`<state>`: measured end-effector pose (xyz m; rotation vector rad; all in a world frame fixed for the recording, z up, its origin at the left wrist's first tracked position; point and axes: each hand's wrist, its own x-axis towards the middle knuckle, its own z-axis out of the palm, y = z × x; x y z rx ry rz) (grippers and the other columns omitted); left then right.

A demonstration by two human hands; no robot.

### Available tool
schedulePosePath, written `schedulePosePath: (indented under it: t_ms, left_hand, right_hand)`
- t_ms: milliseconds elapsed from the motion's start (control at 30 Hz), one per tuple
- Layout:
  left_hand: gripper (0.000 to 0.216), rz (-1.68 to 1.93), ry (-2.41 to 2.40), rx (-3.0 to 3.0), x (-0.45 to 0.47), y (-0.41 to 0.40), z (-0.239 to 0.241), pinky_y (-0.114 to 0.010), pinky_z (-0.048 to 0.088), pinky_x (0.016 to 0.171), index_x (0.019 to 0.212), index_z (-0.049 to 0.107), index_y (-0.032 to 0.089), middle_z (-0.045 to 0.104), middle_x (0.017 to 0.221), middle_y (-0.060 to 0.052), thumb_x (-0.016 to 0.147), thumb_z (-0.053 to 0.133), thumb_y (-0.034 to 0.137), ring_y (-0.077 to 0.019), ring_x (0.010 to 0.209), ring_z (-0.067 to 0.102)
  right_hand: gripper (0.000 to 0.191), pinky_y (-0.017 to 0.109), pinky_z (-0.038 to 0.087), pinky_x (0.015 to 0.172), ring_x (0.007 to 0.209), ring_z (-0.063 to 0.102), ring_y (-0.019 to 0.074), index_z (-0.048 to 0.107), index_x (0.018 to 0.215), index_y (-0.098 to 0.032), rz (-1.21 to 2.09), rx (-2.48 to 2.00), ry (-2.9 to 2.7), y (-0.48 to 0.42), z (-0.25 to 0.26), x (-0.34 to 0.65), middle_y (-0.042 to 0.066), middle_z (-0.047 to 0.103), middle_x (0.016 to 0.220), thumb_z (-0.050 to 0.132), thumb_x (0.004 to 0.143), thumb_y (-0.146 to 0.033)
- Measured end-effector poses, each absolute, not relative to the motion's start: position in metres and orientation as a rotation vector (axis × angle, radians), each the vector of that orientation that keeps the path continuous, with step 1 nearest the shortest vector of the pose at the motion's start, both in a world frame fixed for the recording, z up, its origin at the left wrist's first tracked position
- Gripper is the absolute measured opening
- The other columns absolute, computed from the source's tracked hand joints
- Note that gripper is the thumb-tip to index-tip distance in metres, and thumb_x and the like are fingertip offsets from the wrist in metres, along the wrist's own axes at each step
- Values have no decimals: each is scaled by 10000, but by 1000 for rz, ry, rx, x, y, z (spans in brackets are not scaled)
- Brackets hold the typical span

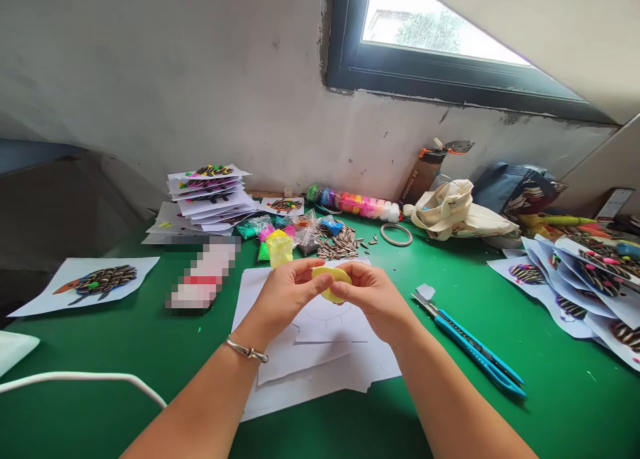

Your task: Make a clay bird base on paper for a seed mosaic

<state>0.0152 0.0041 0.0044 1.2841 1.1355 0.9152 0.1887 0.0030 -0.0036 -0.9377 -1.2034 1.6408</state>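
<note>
Between my two hands is a flattened piece of yellow modelling clay [332, 287], held up over the papers. My left hand [295, 287] pinches its left side with thumb and fingers. On the other side, my right hand [369, 291] grips it the same way, both thumbs lying on the near face. Beneath them lie white sheets of paper [305, 359], the top one bearing a faint pencil outline partly covered by my hands. Just behind my left hand stands an open bag of yellow clay [279, 248].
Sunflower seeds [340, 242] lie behind the papers, beside small clay bags and a tape roll [397, 234]. A blue utility knife [470, 345] rests at right. Stacked seed pictures [210, 195] stand at back left, more [590, 279] at far right. A white cable [85, 377] crosses front left.
</note>
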Motion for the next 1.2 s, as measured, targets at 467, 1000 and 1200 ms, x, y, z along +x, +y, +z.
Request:
schedulePosePath:
  t_ms: [467, 1000, 1200]
  left_hand:
    - [244, 919, 1193, 1376, 16, 3, 3, -244, 394, 586, 776, 692, 162, 644, 714, -12, 757, 670, 404, -147, 661, 544]
    - [226, 935, 1263, 1444, 19, 0, 5, -248, 387, 559, 736, 687, 162, 649, 701, -20, 791, 611, 369, -150, 645, 544]
    - [228, 975, 1257, 1372, 18, 2, 6, -256, 414, 585, 765, 685, 157, 658, 712, -23, 769, 644, 381, -153, 657, 558]
  right_hand:
    - [283, 274, 418, 600, 647, 523, 125, 656, 767, -164, 1669, -1061, -1261, 3, -5, 188, 5, 607, 713, 791, 662, -389]
    - [265, 261, 374, 568, 608, 477, 116, 674, 707, -160, 1657, -1056, -1295, 5, -8, 192, -4, 574, 644, 782, 665, -399]
    - [343, 278, 461, 643, 720, 583, 140, 717, 957, -212, 1731, -1042, -1304, 5, -4, 193, 23, 660, 852, 743, 722, -460]
